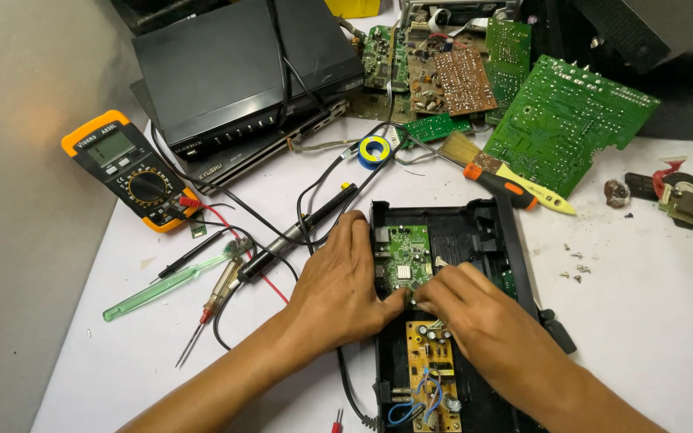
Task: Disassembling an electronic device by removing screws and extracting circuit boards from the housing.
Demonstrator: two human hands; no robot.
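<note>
Nearest the camera, a yellow-brown power board with blue wires [431,377] sits in the open black plastic device case [507,240], and just above it the left hand [338,289] and right hand [475,313] meet, fingertips pinched at the lower edge of the small green circuit board [407,255]; whether they grip anything small there I cannot tell. A slip here could bend a component or connector, I judge. Farther off lie a black soldering iron [306,228], an orange-cased multimeter [130,168] and black set-top boxes [234,72].
</note>
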